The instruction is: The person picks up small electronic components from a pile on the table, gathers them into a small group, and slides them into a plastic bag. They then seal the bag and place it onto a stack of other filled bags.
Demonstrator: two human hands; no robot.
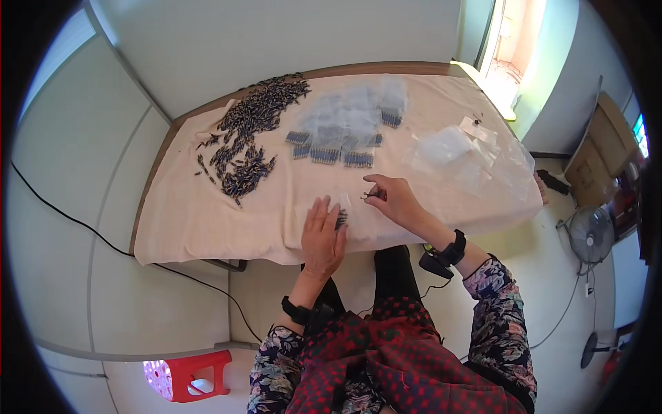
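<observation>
My left hand point(322, 238) lies flat at the table's near edge, fingers stretched out, pressing on a small clear plastic bag point(346, 201). Several small dark pieces point(341, 219) show beside its fingers, partly covered by the hand. To the right, my right hand point(396, 201) is raised a little with thumb and forefinger curled together around a few small dark pieces point(371, 196); their exact kind is too small to tell. Farther back are filled clear bags point(325, 154), each with a row of dark blue, brass-tipped pieces. A large loose heap of such pieces point(245, 165) spreads over the left side.
A pale cloth point(186, 228) covers the table. Empty-looking clear bags point(448, 148) lie at the right. A grey partition point(103, 186) stands left, with a black cable point(76, 217) along it. A red stool point(200, 376) is below left; a fan point(591, 233) stands right.
</observation>
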